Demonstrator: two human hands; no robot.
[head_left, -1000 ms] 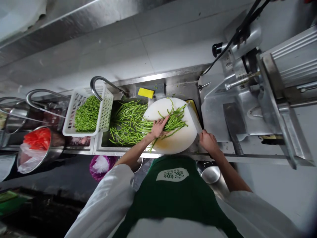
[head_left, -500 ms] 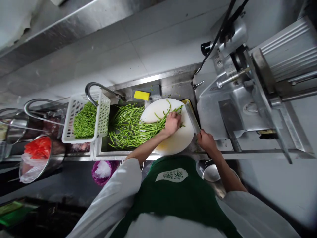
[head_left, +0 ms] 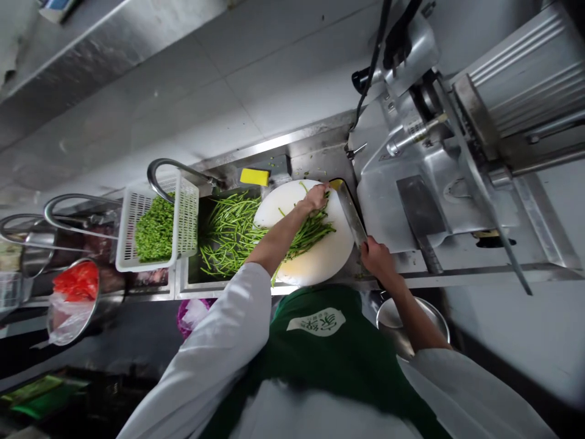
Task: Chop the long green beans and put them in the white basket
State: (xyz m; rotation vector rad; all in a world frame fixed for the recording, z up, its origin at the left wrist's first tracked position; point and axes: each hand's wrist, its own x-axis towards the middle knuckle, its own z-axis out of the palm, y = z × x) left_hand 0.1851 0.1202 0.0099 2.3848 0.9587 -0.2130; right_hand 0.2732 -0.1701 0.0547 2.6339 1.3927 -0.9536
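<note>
Long, thin green vegetable stalks (head_left: 309, 236) lie in a loose bundle on a round white cutting board (head_left: 337, 256). Their long axis runs mainly left to right across the board, the right ends angled slightly away from the person and fanning apart. At least 1 stray stalk slants toward the board's near edge. To the left, more of these stalks fill a rectangular steel sink (head_left: 201, 289), lying at mixed angles.

The left hand (head_left: 316, 196) is at the far right side of the bundle, its fingers curled and its forearm crossing above the stalks; whether it grips any of them I cannot tell. The right hand (head_left: 376, 258) is closed around the handle of a broad-bladed steel cleaver (head_left: 351, 214). The blade points away from the person and a little left, along the board's right edge.

Beyond the sink, a yellow rectangular sponge (head_left: 255, 177) rests by a dark grey block (head_left: 281, 166). A 2nd cleaver, dark-bladed (head_left: 419, 207), lies to the right, its handle toward the person.
</note>
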